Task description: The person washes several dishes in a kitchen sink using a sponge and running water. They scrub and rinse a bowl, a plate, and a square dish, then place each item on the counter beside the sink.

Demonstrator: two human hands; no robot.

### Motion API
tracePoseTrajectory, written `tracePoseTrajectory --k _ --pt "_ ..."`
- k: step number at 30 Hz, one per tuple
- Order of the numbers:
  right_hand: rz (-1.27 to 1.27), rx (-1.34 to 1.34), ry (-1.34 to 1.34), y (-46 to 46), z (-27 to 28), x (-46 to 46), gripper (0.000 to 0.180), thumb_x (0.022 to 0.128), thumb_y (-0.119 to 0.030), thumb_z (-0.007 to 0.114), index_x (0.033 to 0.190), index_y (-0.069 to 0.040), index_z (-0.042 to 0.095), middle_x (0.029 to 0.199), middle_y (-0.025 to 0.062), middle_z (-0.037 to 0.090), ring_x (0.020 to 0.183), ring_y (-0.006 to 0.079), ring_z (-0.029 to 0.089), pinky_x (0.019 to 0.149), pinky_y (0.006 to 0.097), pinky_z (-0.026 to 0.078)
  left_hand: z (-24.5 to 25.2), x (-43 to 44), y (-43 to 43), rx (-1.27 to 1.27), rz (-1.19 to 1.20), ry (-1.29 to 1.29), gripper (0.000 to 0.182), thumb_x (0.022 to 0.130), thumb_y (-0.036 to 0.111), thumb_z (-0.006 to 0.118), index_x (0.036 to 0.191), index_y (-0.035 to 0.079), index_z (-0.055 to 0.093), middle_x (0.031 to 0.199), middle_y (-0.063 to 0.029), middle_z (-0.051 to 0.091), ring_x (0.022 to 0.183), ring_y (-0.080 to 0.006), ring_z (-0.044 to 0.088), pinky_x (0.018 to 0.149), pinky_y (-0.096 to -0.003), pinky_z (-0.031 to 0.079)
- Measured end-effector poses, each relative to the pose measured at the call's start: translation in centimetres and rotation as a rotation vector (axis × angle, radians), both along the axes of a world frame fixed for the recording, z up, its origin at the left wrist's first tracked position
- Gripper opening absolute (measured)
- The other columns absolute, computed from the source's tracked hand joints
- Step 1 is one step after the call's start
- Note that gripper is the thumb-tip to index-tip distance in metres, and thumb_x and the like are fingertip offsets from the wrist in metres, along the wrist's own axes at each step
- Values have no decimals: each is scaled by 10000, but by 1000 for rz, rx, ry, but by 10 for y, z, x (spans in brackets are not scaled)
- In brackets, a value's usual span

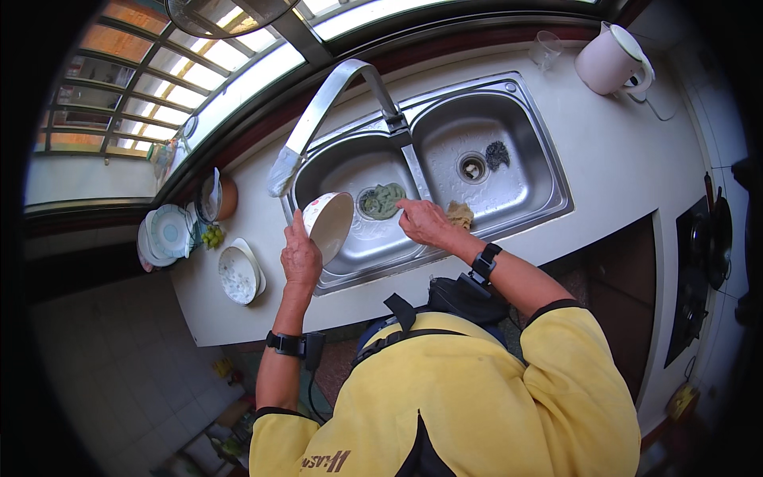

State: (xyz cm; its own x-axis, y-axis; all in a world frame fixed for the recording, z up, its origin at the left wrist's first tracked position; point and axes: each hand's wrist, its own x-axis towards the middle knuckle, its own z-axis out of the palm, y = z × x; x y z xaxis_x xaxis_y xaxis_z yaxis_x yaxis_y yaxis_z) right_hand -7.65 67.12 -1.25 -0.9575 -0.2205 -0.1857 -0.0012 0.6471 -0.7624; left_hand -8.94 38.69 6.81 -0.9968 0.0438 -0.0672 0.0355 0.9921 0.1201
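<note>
My left hand (300, 255) grips a white bowl with a red pattern (329, 225), tilted on its side over the left edge of the left sink basin (346, 161). A wet green cloth (384, 200) lies bunched at that basin's drain. My right hand (424, 222) hangs near the divider, fingers curled, with its fingertips at the cloth's right end. Whether they pinch the cloth, I cannot tell. Just beyond that hand, a tan scrubbing cloth (460, 214) sits at the near edge of the right basin (506, 191).
A steel faucet (334, 95) arches over the left basin. A dark scouring pad (497, 155) lies by the right drain. Stacked bowls (238, 274), plates (170, 232), green grapes (212, 237) and a brown pot (223, 200) stand left. A glass (545, 50) and pink kettle (611, 62) stand back right.
</note>
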Motion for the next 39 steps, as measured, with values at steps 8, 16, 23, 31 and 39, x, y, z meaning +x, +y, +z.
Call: tracePoseTrajectory --k 8,16,23,31,39 --pt "-44 -74 -223 -36 4 2 426 825 -263 561 1194 -93 688 1174 191 683 1129 377 620 1003 447 473 -8 -9 -51 776 233 -334 561 861 38 434 1421 59 421 1167 -226 639 1009 -347 686 807 -464 585" --pt "-163 85 -82 -104 8 13 423 820 -285 585 1193 -118 694 1314 130 622 1198 348 571 1035 454 438 12 -2 -106 1198 546 -784 620 861 177 456 1364 -168 344 1011 -282 683 757 -307 741 651 -327 645" --pt "-348 129 -99 -137 8 22 417 826 -271 603 1196 -101 690 1282 181 632 1170 365 589 1023 436 454 16 10 -160 1321 532 -784 590 855 167 446 1320 -190 377 1045 -291 660 804 -330 731 653 -355 631" --pt "-362 225 171 -137 22 40 395 833 -240 575 1157 -46 690 1192 211 658 1071 405 618 974 457 484 42 9 -152 1396 370 -445 557 832 70 413 1361 -102 402 1156 -270 626 881 -332 714 653 -388 626" --pt "-385 200 394 -119 29 82 370 843 -142 577 1187 -19 635 1085 225 665 1000 396 627 918 486 492 64 7 -94 186 -478 471 637 852 -17 633 1454 66 442 1118 -179 594 876 -312 690 665 -418 592"
